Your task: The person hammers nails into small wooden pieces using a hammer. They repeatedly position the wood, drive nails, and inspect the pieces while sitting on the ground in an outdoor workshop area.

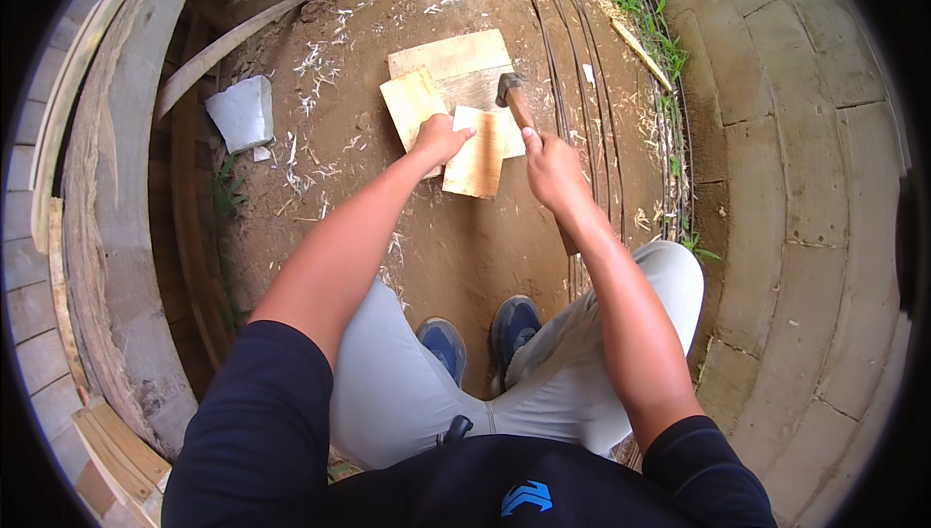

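Note:
My right hand (556, 169) is wrapped round the wooden handle of a hammer (516, 99), its dark metal head raised at the far end by the boards. In my left hand (441, 143) is a short wooden board (475, 164), gripped at its left edge with the thumb on top. Behind it a second pale board (412, 99) lies tilted, partly covered by my left hand. Both overlap a wider board (451, 55) farther away on the dirt. Whether the hammer head touches any wood, I cannot tell.
A whitish stone block (240, 113) sits to the left on the dirt, among scattered wood shavings (315, 67). Long dark rods (585, 63) run along the right, beside a block wall (805, 160). Large timbers (112, 189) stand at the left, with more planks behind.

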{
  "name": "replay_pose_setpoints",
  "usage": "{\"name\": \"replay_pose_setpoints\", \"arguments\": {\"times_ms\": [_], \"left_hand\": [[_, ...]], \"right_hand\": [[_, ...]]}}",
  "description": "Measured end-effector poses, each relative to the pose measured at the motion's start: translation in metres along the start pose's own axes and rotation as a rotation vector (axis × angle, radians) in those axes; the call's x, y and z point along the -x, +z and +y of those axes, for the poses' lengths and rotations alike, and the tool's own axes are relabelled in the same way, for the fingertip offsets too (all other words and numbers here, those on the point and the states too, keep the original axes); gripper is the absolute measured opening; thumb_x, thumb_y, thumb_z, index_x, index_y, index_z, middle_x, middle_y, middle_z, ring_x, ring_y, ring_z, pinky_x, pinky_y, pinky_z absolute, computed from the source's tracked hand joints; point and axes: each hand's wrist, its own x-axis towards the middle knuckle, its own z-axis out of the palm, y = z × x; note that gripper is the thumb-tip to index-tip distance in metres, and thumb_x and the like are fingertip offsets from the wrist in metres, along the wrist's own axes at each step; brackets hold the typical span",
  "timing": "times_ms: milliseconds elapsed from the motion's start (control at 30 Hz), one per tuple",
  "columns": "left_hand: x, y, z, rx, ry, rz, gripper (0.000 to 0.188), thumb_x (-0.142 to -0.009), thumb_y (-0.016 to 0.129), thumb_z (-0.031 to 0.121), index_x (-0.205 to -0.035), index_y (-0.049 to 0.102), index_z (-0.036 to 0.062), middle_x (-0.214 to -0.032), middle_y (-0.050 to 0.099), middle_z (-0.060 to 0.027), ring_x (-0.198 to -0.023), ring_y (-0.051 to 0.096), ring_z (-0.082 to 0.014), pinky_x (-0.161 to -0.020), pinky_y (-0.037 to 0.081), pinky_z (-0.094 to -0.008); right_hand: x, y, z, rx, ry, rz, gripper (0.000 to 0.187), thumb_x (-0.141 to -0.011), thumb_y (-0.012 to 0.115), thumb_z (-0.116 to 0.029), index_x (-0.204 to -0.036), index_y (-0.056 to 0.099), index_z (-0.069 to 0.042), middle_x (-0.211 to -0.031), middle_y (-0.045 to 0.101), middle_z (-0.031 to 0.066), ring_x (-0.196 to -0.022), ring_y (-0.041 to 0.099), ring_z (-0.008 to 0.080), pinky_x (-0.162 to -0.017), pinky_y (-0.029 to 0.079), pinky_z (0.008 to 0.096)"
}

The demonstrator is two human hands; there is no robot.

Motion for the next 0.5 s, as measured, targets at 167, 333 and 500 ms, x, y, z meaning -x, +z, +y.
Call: {"name": "replay_pose_setpoints", "arguments": {"times_ms": [167,333,500], "left_hand": [[-0.006,0.001,-0.007,-0.106,0.015,0.100,0.048,-0.090,0.075,0.038,-0.109,0.071,-0.0056,-0.105,0.073,-0.0238,-0.099,0.071,-0.0338,-0.089,0.055,-0.0417],[-0.002,0.009,0.002,-0.138,0.053,0.105,0.051,-0.090,0.074,0.041,-0.113,0.070,-0.0046,-0.105,0.074,-0.0220,-0.099,0.071,-0.0329,-0.088,0.055,-0.0412],[-0.012,0.001,-0.005,-0.160,-0.006,0.051,0.052,-0.090,0.075,0.036,-0.124,0.063,-0.0012,-0.120,0.068,-0.0231,-0.114,0.066,-0.0363,-0.097,0.051,-0.0444]], "right_hand": [[0.014,0.001,-0.028,0.045,-0.051,0.046,0.051,-0.108,0.043,-0.038,-0.102,0.063,0.009,-0.089,0.065,0.0393,-0.091,0.064,0.0563,-0.082,0.050,0.0603],[0.005,0.019,-0.006,0.135,0.046,0.011,0.051,-0.108,0.042,-0.039,-0.102,0.063,0.007,-0.090,0.067,0.0380,-0.091,0.066,0.0548,-0.082,0.051,0.0603],[-0.013,0.022,0.001,0.075,-0.002,0.057,0.053,-0.109,0.041,-0.041,-0.104,0.062,0.007,-0.086,0.066,0.0365,-0.085,0.065,0.0549,-0.073,0.050,0.0586]]}}
